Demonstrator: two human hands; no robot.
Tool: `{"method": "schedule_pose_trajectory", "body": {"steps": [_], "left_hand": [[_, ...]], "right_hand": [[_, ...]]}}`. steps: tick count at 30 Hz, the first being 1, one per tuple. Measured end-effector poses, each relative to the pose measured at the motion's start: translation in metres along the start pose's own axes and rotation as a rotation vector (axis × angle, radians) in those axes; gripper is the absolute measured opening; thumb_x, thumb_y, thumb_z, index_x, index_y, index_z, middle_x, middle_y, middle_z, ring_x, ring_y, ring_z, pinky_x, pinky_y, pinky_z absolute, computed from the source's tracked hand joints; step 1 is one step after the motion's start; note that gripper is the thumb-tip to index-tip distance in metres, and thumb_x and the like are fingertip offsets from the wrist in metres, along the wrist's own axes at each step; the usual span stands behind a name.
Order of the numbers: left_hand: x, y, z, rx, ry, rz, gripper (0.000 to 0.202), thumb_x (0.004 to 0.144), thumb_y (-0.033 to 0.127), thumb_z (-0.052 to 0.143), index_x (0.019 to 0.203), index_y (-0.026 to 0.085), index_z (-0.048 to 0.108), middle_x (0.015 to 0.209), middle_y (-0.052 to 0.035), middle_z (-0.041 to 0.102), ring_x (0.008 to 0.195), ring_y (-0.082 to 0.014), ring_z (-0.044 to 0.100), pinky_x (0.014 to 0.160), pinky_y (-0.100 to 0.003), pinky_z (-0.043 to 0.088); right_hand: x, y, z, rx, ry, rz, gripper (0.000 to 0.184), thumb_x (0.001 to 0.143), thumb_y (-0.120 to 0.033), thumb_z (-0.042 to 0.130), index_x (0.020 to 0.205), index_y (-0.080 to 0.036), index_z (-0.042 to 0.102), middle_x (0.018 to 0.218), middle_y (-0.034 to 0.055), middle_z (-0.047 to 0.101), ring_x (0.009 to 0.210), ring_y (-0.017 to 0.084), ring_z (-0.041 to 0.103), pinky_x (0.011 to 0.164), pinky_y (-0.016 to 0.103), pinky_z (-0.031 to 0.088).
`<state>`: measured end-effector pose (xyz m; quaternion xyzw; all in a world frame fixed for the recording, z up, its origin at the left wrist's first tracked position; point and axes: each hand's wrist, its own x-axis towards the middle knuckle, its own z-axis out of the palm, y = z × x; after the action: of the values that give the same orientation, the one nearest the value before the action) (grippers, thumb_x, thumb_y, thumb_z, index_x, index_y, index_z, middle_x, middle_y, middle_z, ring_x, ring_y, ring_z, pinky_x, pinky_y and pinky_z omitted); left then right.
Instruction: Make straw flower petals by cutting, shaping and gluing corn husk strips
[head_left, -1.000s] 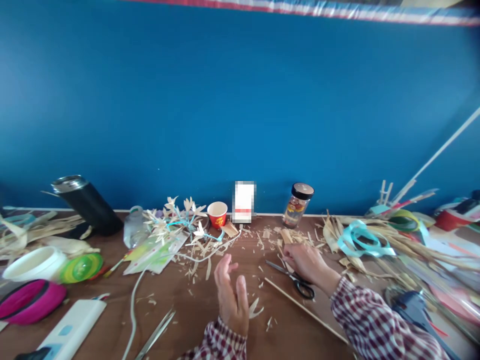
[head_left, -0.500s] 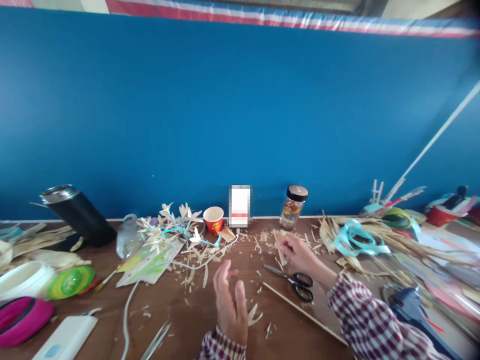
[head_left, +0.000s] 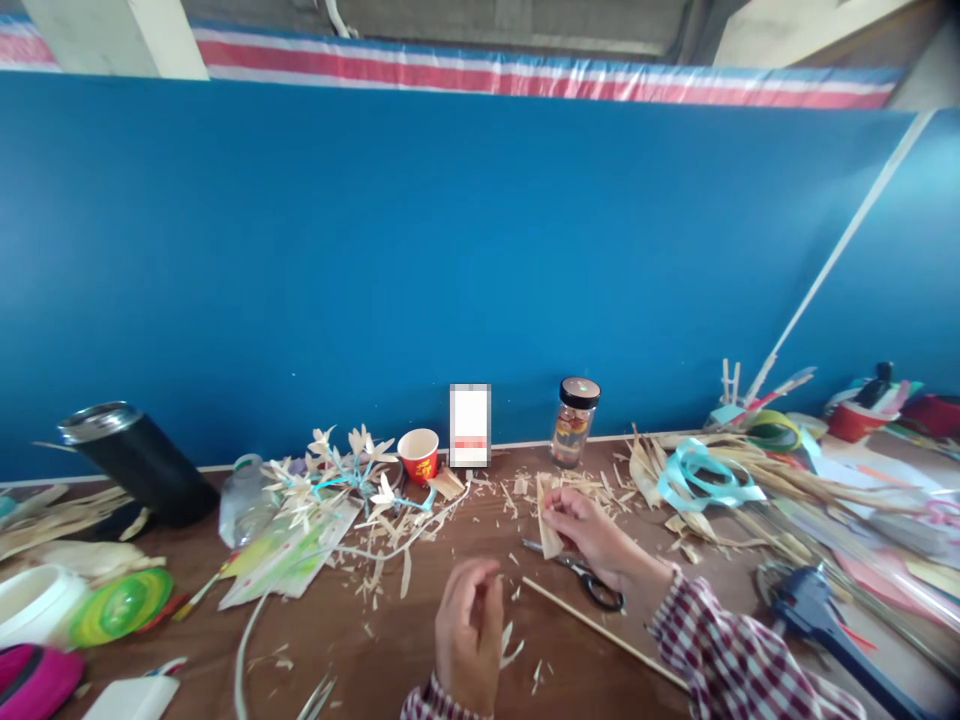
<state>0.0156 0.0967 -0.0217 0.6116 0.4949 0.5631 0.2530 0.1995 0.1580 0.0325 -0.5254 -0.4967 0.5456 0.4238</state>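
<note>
My right hand (head_left: 581, 525) pinches a pale strip of dried husk (head_left: 549, 535) between thumb and fingers, raised over the table. Beneath that hand lies a pair of black-handled scissors (head_left: 601, 592), its blades partly hidden by the strip and hand. My left hand (head_left: 469, 630) hovers over the table in the lower middle, fingers loosely bent and apart from the thumb, with nothing visible in it. Between the hands a thin wooden stick (head_left: 600, 632) lies slantwise. Husk scraps (head_left: 510, 645) are scattered beside my left hand.
Husk flowers (head_left: 352, 470), a red paper cup (head_left: 418, 457) and a lidded jar (head_left: 575, 425) stand along the blue partition. A black tumbler (head_left: 142, 465) leans at left. On the right are teal ribbon (head_left: 701, 478) and a blue glue gun (head_left: 814, 605). A white cable (head_left: 244, 650) crosses the left side.
My right hand has lifted the husk strip and drawn it slightly nearer, over the scissors. My left hand's fingers have curled inward. The view has tilted up a little.
</note>
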Motion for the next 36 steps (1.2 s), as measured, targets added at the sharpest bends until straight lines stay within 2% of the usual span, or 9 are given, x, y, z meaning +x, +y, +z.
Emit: {"method": "schedule_pose_trajectory", "body": {"steps": [3, 6, 9, 14, 21, 23, 27, 33, 36], "left_hand": [[0.002, 0.0, 0.002, -0.196, -0.1, -0.17, 0.025, 0.08, 0.031, 0.053, 0.098, 0.015, 0.062, 0.097, -0.0129, 0.064, 0.083, -0.0205, 0.063, 0.07, -0.03, 0.053], [0.009, -0.001, 0.0, -0.38, -0.16, -0.35, 0.037, 0.078, 0.034, 0.056, 0.108, 0.014, 0.06, 0.104, -0.0138, 0.065, 0.092, -0.0224, 0.062, 0.078, -0.033, 0.052], [0.017, -0.004, -0.004, -0.458, -0.212, -0.459, 0.035, 0.075, 0.035, 0.06, 0.101, 0.013, 0.065, 0.094, -0.0115, 0.069, 0.083, -0.0211, 0.064, 0.076, -0.031, 0.051], [0.022, -0.012, -0.006, -0.581, -0.125, -0.664, 0.031, 0.062, 0.034, 0.072, 0.083, 0.011, 0.069, 0.071, -0.0071, 0.07, 0.06, -0.0153, 0.062, 0.056, -0.024, 0.05], [0.024, -0.008, -0.007, -0.676, -0.122, -0.724, 0.04, 0.056, 0.035, 0.076, 0.088, 0.012, 0.069, 0.066, -0.004, 0.067, 0.056, -0.0125, 0.059, 0.053, -0.022, 0.048], [0.024, -0.007, -0.008, -0.593, -0.034, -0.708, 0.038, 0.055, 0.038, 0.075, 0.081, 0.011, 0.07, 0.061, -0.0029, 0.064, 0.051, -0.0111, 0.056, 0.05, -0.022, 0.048], [0.024, -0.005, -0.01, -0.516, 0.089, -0.652, 0.044, 0.056, 0.044, 0.072, 0.083, 0.01, 0.069, 0.058, -0.0015, 0.061, 0.048, -0.0096, 0.052, 0.046, -0.022, 0.048], [0.021, -0.003, -0.006, -0.442, 0.194, -0.632, 0.052, 0.055, 0.054, 0.068, 0.079, 0.008, 0.068, 0.055, -0.0031, 0.061, 0.045, -0.0099, 0.05, 0.04, -0.021, 0.045], [0.02, -0.003, -0.006, -0.419, 0.171, -0.635, 0.056, 0.053, 0.058, 0.067, 0.082, 0.01, 0.068, 0.058, -0.0033, 0.062, 0.044, -0.0107, 0.051, 0.04, -0.022, 0.045]], "right_hand": [[-0.008, 0.005, 0.019, 0.034, -0.062, -0.026, 0.017, 0.073, -0.03, 0.059, 0.08, -0.018, 0.05, 0.059, -0.006, 0.047, 0.049, 0.007, 0.042, 0.047, 0.019, 0.034], [-0.015, 0.009, 0.041, -0.049, -0.084, -0.14, 0.013, 0.074, -0.025, 0.059, 0.077, -0.018, 0.048, 0.061, -0.005, 0.049, 0.054, 0.009, 0.045, 0.051, 0.02, 0.036], [-0.02, 0.007, 0.056, -0.156, -0.088, -0.241, 0.01, 0.074, -0.018, 0.056, 0.077, -0.018, 0.047, 0.066, -0.004, 0.05, 0.059, 0.01, 0.047, 0.054, 0.021, 0.037], [-0.017, 0.005, 0.06, -0.266, -0.083, -0.292, 0.011, 0.075, -0.012, 0.052, 0.079, -0.02, 0.045, 0.068, -0.0039, 0.052, 0.062, 0.01, 0.05, 0.055, 0.021, 0.038], [-0.012, 0.012, 0.058, -0.289, -0.097, -0.299, 0.014, 0.077, -0.015, 0.05, 0.09, -0.019, 0.049, 0.075, -0.0009, 0.058, 0.068, 0.012, 0.055, 0.059, 0.021, 0.042], [-0.007, 0.006, 0.052, -0.386, -0.055, -0.353, 0.01, 0.08, -0.017, 0.048, 0.089, -0.018, 0.052, 0.075, 0.0006, 0.059, 0.068, 0.013, 0.056, 0.06, 0.022, 0.043], [0.008, -0.01, 0.025, -0.881, 0.097, -0.413, 0.017, 0.084, -0.016, 0.039, 0.085, -0.017, 0.056, 0.076, 0.0029, 0.061, 0.069, 0.014, 0.057, 0.062, 0.022, 0.042], [0.008, -0.022, -0.022, -1.131, 0.216, -0.298, 0.021, 0.083, -0.015, 0.042, 0.092, -0.02, 0.061, 0.101, 0.0075, 0.061, 0.081, 0.016, 0.059, 0.067, 0.024, 0.04], [0.001, -0.022, -0.048, -1.216, 0.241, -0.2, 0.023, 0.086, -0.022, 0.04, 0.085, -0.019, 0.063, 0.086, 0.0071, 0.064, 0.076, 0.018, 0.059, 0.065, 0.026, 0.04]]}}
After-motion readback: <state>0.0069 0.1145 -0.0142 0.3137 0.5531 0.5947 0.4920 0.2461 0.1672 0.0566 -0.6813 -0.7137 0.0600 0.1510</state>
